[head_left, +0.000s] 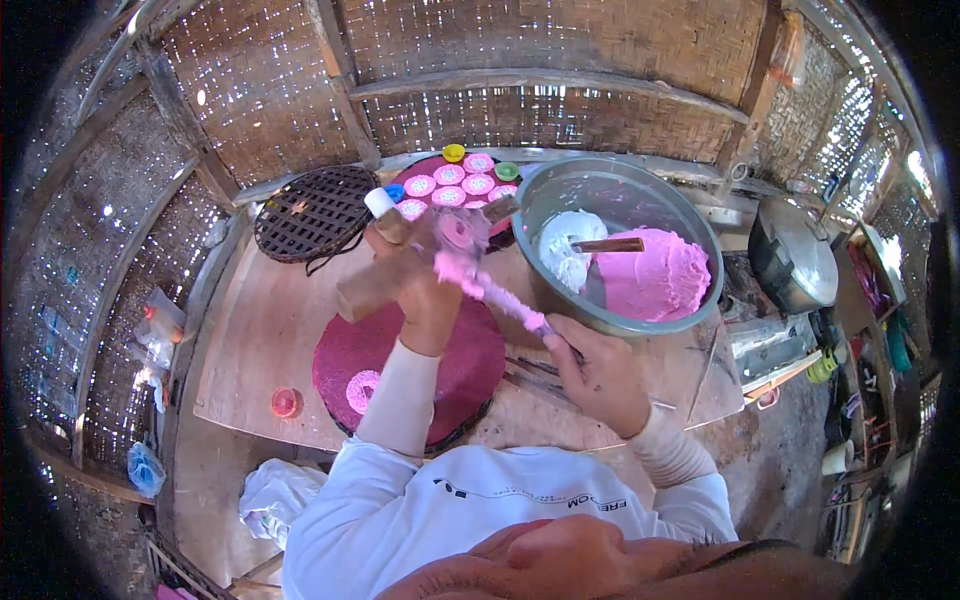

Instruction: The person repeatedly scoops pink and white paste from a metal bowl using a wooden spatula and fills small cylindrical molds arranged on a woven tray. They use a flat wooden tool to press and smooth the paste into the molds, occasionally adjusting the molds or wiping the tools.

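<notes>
My left hand (pixel 432 308) is closed round a brown wooden tool (pixel 370 287) with a white-tipped piece sticking up; its far end is blurred and smeared with pink paste. In my right hand (pixel 605 380) is a spatula (pixel 495 298), coated in pink paste, its tip against the wooden tool. Beneath my left forearm lies a round magenta board (pixel 465 375), bearing one pink patterned round (pixel 362 391) partly covered by the sleeve. A large grey basin (pixel 530 190) at the right contains white paste (pixel 572 240), pink paste (pixel 655 280) and a wooden paddle (pixel 610 245).
Behind my hands, another magenta board (pixel 425 168) carries several pink-and-white rounds, with yellow (pixel 454 152), blue (pixel 394 192) and green (pixel 507 171) cups around it. A dark woven tray (pixel 315 215) leans far left. A red cup (pixel 286 402) stands near left; a metal pot (pixel 795 260) far right.
</notes>
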The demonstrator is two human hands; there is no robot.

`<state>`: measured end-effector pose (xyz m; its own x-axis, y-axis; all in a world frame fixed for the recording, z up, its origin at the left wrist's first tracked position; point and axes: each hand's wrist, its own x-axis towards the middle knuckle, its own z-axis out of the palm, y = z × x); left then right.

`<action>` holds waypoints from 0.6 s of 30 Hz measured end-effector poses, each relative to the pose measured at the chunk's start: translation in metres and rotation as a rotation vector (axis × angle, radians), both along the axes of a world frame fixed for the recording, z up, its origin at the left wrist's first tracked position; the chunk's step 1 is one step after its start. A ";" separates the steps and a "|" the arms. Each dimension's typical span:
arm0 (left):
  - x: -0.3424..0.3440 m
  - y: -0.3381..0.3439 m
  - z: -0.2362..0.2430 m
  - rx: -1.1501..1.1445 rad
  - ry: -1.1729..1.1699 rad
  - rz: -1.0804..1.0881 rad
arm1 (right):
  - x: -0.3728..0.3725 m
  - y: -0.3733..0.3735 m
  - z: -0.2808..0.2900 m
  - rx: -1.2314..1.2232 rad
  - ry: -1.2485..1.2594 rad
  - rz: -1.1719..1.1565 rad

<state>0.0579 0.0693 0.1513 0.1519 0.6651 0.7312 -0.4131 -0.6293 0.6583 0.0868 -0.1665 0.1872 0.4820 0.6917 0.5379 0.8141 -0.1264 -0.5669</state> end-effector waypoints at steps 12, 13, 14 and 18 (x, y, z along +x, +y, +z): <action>-0.094 0.023 0.054 -0.128 -0.059 -0.413 | 0.218 -0.104 -0.009 -0.931 -0.740 -0.743; -0.098 0.021 0.059 -0.194 -0.210 -0.540 | 0.227 -0.097 -0.018 -0.914 -0.768 -0.679; -0.102 0.017 0.063 -0.260 -0.361 -0.664 | 0.244 -0.093 -0.027 -0.954 -0.732 -0.680; -0.091 -0.002 0.068 -0.139 -0.269 -0.966 | 0.270 -0.091 -0.039 -0.923 -0.699 -0.596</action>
<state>-0.0332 0.0672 0.2191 0.5117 0.4268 0.7457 -0.8504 0.1281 0.5102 0.3565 -0.2575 0.1480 0.6543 0.7165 0.2418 0.5833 -0.6817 0.4416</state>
